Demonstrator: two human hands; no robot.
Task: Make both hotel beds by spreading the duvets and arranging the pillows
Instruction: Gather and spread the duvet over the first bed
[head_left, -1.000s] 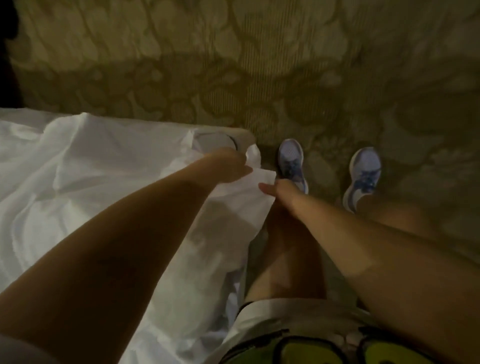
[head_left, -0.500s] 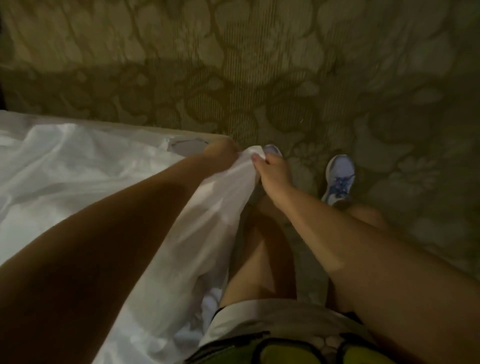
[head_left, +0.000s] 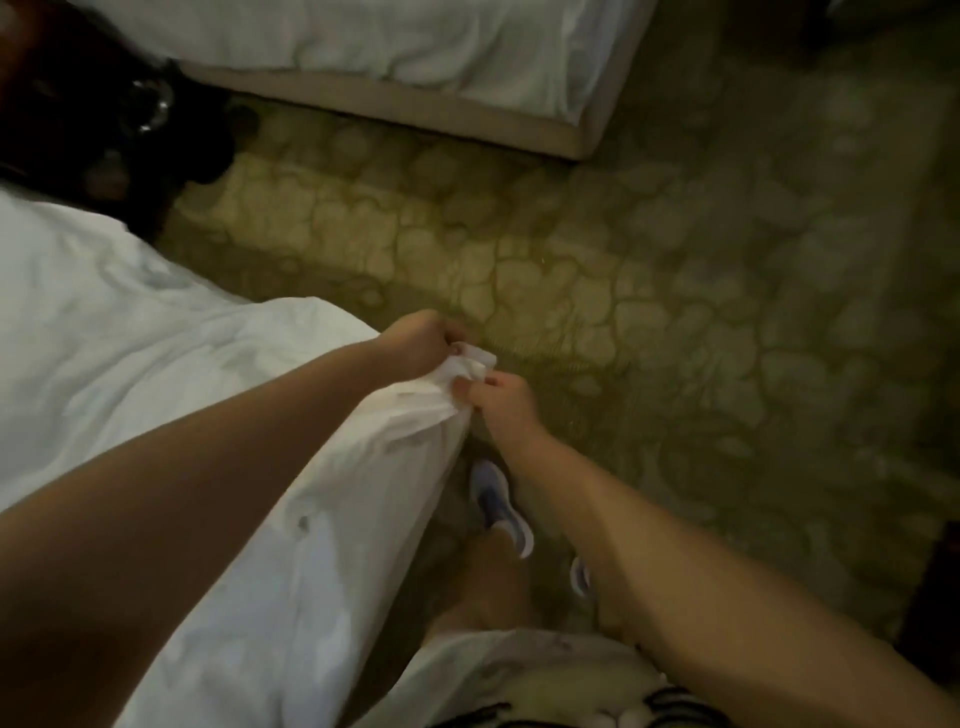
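Duvet (head_left: 156, 338), white, fills left of frame, its corner bunched at centre. Left hand (head_left: 421, 340) grips that corner, fingers curled; right hand (head_left: 501, 402) pinches same corner from lower right. Second bed (head_left: 415, 47) along top edge. Patterned carpet (head_left: 675, 312) between. Shoe (head_left: 498, 506) below hands.

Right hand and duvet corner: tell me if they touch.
Touching. The head view shows the right hand pinching the duvet corner, just beside the left hand, which grips it too.

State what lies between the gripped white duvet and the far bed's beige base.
Head view: bare patterned olive carpet, with a dark blurred object at the left end.
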